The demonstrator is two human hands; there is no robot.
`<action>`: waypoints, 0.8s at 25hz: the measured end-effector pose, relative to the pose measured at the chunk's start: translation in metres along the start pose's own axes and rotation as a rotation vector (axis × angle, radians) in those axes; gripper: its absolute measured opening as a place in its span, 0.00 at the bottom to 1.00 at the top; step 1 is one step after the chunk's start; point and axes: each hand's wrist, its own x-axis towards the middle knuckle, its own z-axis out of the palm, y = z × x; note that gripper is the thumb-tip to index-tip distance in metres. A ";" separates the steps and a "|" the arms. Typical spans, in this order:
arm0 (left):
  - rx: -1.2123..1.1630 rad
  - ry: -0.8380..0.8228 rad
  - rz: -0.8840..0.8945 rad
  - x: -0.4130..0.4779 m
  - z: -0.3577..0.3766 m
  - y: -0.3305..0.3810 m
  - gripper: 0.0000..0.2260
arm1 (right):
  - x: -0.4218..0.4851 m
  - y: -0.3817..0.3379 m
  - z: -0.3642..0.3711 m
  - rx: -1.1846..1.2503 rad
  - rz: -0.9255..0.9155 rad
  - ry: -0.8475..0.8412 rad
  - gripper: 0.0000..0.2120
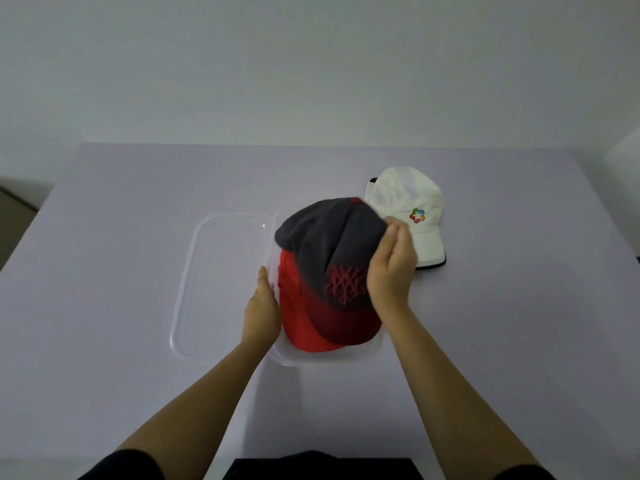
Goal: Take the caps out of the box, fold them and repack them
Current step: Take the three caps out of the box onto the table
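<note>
A dark grey cap with a red embroidered logo and a dark red brim is held over the clear plastic box. My right hand grips that cap by its right side. Beneath it a bright red cap lies in the box. My left hand rests flat against the box's left wall, fingers straight. A white cap with a coloured logo lies on the table to the right of the box.
The box's clear lid lies flat on the table just left of the box. The table has a pale lilac surface; its far edge meets a plain wall.
</note>
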 end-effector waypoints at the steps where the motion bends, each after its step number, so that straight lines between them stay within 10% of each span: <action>1: -0.002 -0.005 -0.003 0.000 0.004 0.003 0.25 | 0.013 -0.002 -0.017 0.010 0.046 0.100 0.17; 13: -0.005 0.026 -0.039 0.003 0.005 -0.001 0.24 | 0.017 0.120 -0.115 -0.367 0.478 0.171 0.13; 20: 0.013 0.044 -0.019 0.003 0.005 0.000 0.24 | 0.021 0.116 -0.090 -0.504 0.227 0.090 0.15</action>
